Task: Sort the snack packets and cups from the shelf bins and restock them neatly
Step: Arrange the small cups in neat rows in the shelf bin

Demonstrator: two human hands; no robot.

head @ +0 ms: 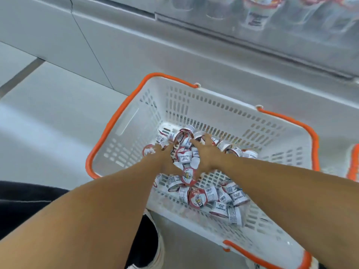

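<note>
The display cabinet (252,45) runs across the top of the view; behind its glass front stand blurred cups, so this is probably the restocking destination. Its base panel meets the pale floor (48,117).

The white slotted shopping basket (204,105), trimmed with an orange rim and handles, sits on the floor just beside the cabinet base. This placement keeps the stock within reach of the cabinet. A second orange-edged object (352,162) is cut off at the right edge; its type cannot be determined.

The small snack cups (219,200), white with red-rimmed lids, lie loose and jumbled on the basket floor, tipped at all angles. None is sorted yet; the task appears to be at an early gathering step.

Both forearms extend forward and down into the basket, converging over the far part of the pile. The left hand (165,152) and the right hand (206,152) have fingers spread wide and partly bent, resting on and among the cups, with a few cups between the two hands. The pose suggests scooping several cups at once. Whether any cup is actually gripped cannot be determined, owing to blur.
</note>
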